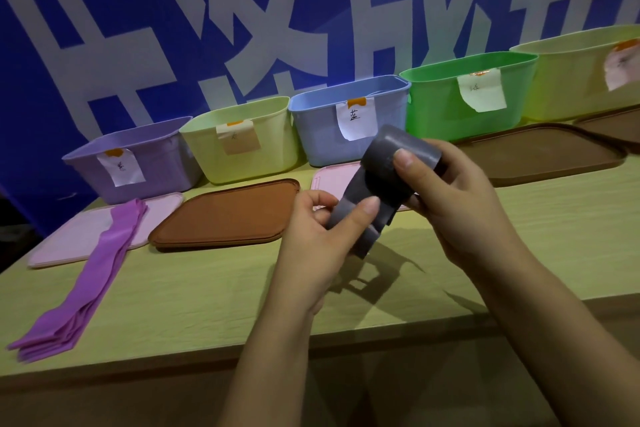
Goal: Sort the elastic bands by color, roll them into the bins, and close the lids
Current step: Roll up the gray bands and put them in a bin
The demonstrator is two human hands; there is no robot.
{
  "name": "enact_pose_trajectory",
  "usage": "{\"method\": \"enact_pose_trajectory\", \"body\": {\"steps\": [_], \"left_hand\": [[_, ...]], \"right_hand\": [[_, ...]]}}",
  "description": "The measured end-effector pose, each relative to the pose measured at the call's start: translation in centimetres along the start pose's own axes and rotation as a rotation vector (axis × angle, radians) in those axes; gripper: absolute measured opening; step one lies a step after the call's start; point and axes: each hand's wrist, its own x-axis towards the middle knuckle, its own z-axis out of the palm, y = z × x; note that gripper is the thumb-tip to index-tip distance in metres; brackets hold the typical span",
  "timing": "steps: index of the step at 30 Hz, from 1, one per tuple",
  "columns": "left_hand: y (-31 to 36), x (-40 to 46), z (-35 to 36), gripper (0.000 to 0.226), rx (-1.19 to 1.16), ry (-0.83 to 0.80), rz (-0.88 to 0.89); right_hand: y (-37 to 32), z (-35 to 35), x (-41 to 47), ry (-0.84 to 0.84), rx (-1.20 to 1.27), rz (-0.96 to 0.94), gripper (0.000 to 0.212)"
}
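A grey elastic band (384,163), partly rolled into a coil, is held above the table's middle. My right hand (460,194) grips the rolled coil with the thumb on top. The band's loose tail hangs down and is pinched by my left hand (318,236). Several purple bands (93,274) lie flat in a stack at the left, their far end resting on a pink lid (62,243). Open bins stand in a row at the back: purple (156,170), pale green (270,146), blue (318,135), green (436,107), yellow (568,80).
A brown lid (225,218) lies in front of the pale green bin, another pink lid (329,177) before the blue bin, and two brown lids (540,152) at the right. A blue banner with white characters hangs behind. The table's front edge (173,360) runs below my forearms.
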Motion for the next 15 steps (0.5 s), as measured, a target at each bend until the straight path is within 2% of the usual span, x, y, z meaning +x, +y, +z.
{"method": "enact_pose_trajectory", "body": {"steps": [1, 5, 7, 11, 15], "left_hand": [[0.0, 0.1, 0.0, 0.042, 0.030, -0.003, -0.005], [-0.1, 0.1, -0.4, 0.024, 0.027, -0.011, 0.010], [-0.1, 0.3, -0.6, 0.025, 0.015, -0.009, 0.032], [0.1, 0.1, -0.4, 0.042, 0.002, -0.060, -0.020], [0.2, 0.5, -0.8, 0.064, -0.079, -0.169, -0.104]], "right_hand": [[-0.1, 0.0, 0.0, 0.000, -0.012, -0.003, 0.037], [-1.0, -0.6, 0.2, 0.035, 0.053, 0.008, 0.024], [-1.3, -0.7, 0.1, 0.032, 0.093, 0.006, 0.023], [-2.0, -0.1, 0.1, 0.006, 0.235, 0.039, 0.031], [-1.9, -0.1, 0.5, -0.016, 0.404, 0.164, 0.033]]}}
